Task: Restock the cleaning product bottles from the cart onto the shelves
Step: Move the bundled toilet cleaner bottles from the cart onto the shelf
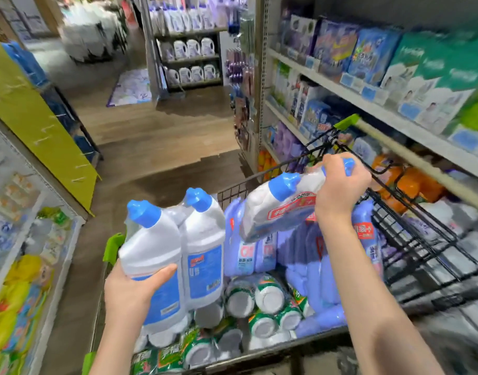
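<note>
Above the cart (411,239), two wrapped twin packs of blue-capped bottles are held over the load. Noted: left pack (175,255) upright, left hand (132,288) cupping its lower body, thumb curled across the front; right pack (278,212) tilted, right hand (340,185) clenched round its neck end. Step judged: transfer from cart to shelf. Next move calls for turning to the shelves (368,104) alongside and finding a free slot.

Glossy plastic, matt wire
Smooth film-wrapped bottles (202,239) are seen under the fingers (164,272); black metal cart (232,197) beyond them.
</note>
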